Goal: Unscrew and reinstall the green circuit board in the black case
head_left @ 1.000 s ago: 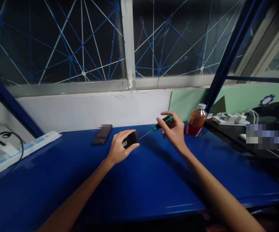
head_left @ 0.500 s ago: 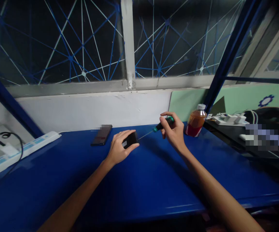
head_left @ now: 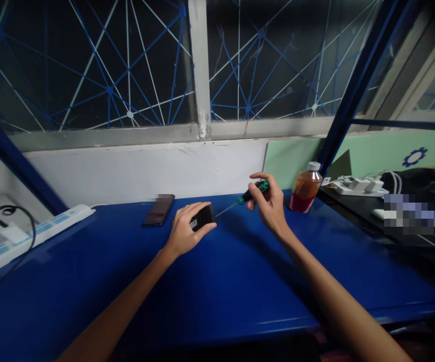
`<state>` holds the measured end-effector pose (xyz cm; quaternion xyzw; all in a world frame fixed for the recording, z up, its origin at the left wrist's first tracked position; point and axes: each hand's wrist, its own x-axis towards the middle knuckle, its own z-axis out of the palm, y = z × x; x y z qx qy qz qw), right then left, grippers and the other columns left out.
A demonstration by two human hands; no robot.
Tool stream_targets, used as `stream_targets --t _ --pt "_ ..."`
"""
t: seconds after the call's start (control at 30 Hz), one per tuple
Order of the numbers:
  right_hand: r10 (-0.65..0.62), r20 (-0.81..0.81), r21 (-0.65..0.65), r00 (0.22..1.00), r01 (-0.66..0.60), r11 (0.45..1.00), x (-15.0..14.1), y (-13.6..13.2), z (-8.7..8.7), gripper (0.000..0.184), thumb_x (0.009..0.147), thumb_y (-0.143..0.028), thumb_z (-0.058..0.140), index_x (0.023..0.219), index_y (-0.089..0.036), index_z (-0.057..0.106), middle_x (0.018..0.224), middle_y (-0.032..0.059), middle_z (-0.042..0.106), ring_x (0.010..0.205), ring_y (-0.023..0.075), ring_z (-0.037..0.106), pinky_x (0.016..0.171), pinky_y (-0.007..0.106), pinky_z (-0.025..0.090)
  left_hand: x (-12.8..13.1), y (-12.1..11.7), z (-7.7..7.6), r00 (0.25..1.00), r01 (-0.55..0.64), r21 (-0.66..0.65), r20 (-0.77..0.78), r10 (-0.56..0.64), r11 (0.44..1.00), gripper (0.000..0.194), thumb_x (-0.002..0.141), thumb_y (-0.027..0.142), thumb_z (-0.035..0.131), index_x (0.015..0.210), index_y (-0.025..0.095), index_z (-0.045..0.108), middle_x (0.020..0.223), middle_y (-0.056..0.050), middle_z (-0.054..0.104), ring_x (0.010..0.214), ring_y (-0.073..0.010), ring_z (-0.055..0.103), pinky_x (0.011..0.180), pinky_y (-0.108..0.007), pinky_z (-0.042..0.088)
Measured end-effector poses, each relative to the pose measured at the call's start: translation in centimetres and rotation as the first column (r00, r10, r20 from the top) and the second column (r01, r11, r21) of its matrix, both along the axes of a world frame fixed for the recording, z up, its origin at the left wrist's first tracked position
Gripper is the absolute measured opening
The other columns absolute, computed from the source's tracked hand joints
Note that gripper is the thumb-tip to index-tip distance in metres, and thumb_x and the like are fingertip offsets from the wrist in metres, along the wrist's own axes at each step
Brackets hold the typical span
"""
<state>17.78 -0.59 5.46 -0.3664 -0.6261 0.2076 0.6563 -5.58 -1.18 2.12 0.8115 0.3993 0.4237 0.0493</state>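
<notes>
On the blue table (head_left: 217, 281), my left hand (head_left: 185, 230) grips a small black box-shaped device (head_left: 204, 218) between thumb and fingers. A pale patch shows on its near face, and part of it is hidden by the hand. My right hand (head_left: 272, 206) is closed round the black and green handle of a screwdriver (head_left: 248, 193). The thin shaft slants down and left, its tip at the device's right end. Whether the tip sits inside a screw is too small to tell. A dark smartphone (head_left: 158, 210) lies just left of my left hand.
A bottle of amber drink with a red label (head_left: 306, 188) stands right of my right hand. Along the left edge lies a white power strip (head_left: 36, 236) with a black cable. Another power strip with plugs (head_left: 360, 186) sits on the dark surface at right.
The screwdriver's handle has turned a little and shifted slightly left in my right hand's fingers. My left hand and the device stay nearly still.
</notes>
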Motion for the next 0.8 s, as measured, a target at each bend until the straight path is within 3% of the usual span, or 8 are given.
stream_targets --t 0.13,0.23,0.37,0.53,0.73,0.8 --pt "0.094 -0.053 0.001 0.994 -0.094 0.996 0.05 0.12 -0.02 0.025 0.088 -0.032 0.053 0.110 -0.022 0.049 0.061 -0.0049 0.056 0.042 0.0100 0.055 0.043 0.024 0.043 0.06 -0.05 0.05 1.000 0.002 0.007 0.011 -0.002 1.000 0.043 0.080 0.041 0.068 0.119 0.025 0.059 0.119 -0.008 0.065 0.109 -0.0277 0.059 0.095 -0.049 0.043" --pt "0.015 -0.024 0.012 1.000 -0.015 1.000 -0.17 -0.04 0.08 0.027 0.086 -0.034 0.058 0.109 -0.022 0.051 0.051 -0.0079 0.050 0.038 0.0101 0.051 0.042 0.024 0.043 0.10 -0.09 0.09 1.000 0.005 0.006 0.012 -0.005 1.000 0.043 0.080 0.040 0.068 0.119 0.026 0.059 0.119 -0.007 0.064 0.109 -0.0273 0.059 0.095 -0.049 0.043" --pt "-0.050 0.018 0.021 0.999 0.050 0.999 -0.23 -0.23 0.11 0.027 0.084 -0.036 0.062 0.106 -0.022 0.054 0.051 -0.0072 0.051 0.037 0.0097 0.050 0.040 0.024 0.040 0.12 -0.14 0.27 1.000 0.004 -0.002 0.014 -0.004 1.000 0.042 0.080 0.040 0.068 0.119 0.026 0.059 0.120 -0.007 0.064 0.109 -0.0266 0.059 0.096 -0.048 0.044" --pt "0.068 -0.022 0.021 0.997 -0.068 0.997 -0.04 -0.02 -0.13 0.025 0.090 -0.036 0.051 0.111 -0.023 0.049 0.060 -0.0051 0.056 0.043 0.0108 0.055 0.042 0.024 0.043 0.12 -0.18 0.46 1.000 -0.004 -0.002 0.028 0.004 1.000 0.041 0.080 0.038 0.068 0.118 0.025 0.060 0.120 -0.007 0.065 0.110 -0.0269 0.059 0.095 -0.046 0.045" --pt "-0.078 -0.002 0.017 0.997 0.078 0.997 -0.36 -0.11 -0.02 0.029 0.084 -0.037 0.062 0.106 -0.022 0.052 0.052 -0.0077 0.050 0.038 0.0101 0.051 0.040 0.024 0.041 0.19 -0.23 0.35 1.000 0.003 -0.006 0.017 -0.003 1.000 0.042 0.081 0.041 0.067 0.119 0.026 0.059 0.120 -0.007 0.064 0.110 -0.0276 0.059 0.095 -0.050 0.045" --pt "-0.072 0.004 0.007 0.997 0.072 0.997 -0.32 -0.12 -0.03 0.029 0.084 -0.039 0.062 0.106 -0.022 0.052 0.051 -0.0075 0.050 0.038 0.0103 0.051 0.040 0.024 0.041 0.16 -0.23 0.30 1.000 0.007 -0.007 0.019 -0.007 1.000 0.042 0.081 0.041 0.067 0.119 0.026 0.059 0.120 -0.007 0.064 0.110 -0.0278 0.058 0.095 -0.051 0.044"
